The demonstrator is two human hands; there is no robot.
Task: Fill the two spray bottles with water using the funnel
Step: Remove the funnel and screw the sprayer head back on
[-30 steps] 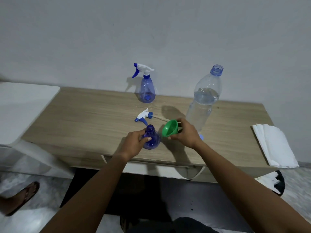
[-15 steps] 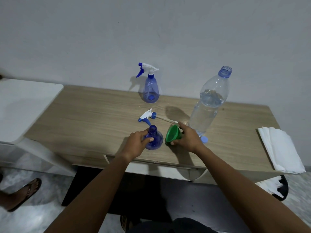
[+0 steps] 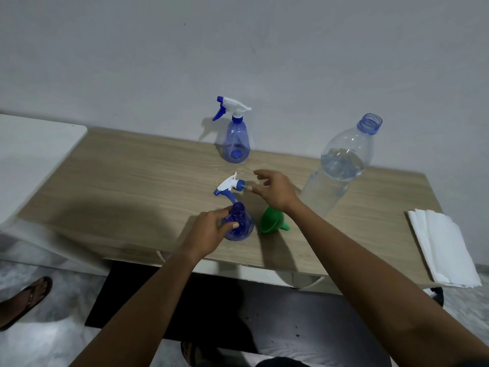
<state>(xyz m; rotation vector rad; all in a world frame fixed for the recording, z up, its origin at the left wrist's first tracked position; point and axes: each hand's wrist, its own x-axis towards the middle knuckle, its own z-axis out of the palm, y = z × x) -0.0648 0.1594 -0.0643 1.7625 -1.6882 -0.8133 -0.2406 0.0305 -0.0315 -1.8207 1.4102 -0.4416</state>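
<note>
Here, in the head view, the left grip (image 3: 209,231) curls round the uncapped near spray bottle (image 3: 239,226), which stands upright near the table's (image 3: 132,181) front edge. The right grip (image 3: 275,190), fingers spread and empty, hovers over the loose trigger head (image 3: 229,185). The funnel (image 3: 272,221) lies on its side just beside the bottle. Recapping looks like the step in hand: pinch the head, guide its tube into the neck, twist. The far spray bottle (image 3: 236,144) has its head on.

matt wood-grain table (image 3: 137,186), glossy translucent blue plastic spray bottles (image 3: 236,144), smooth green plastic funnel (image 3: 271,221), clear glossy plastic water bottle (image 3: 341,165), white paper napkins (image 3: 444,247)
</note>
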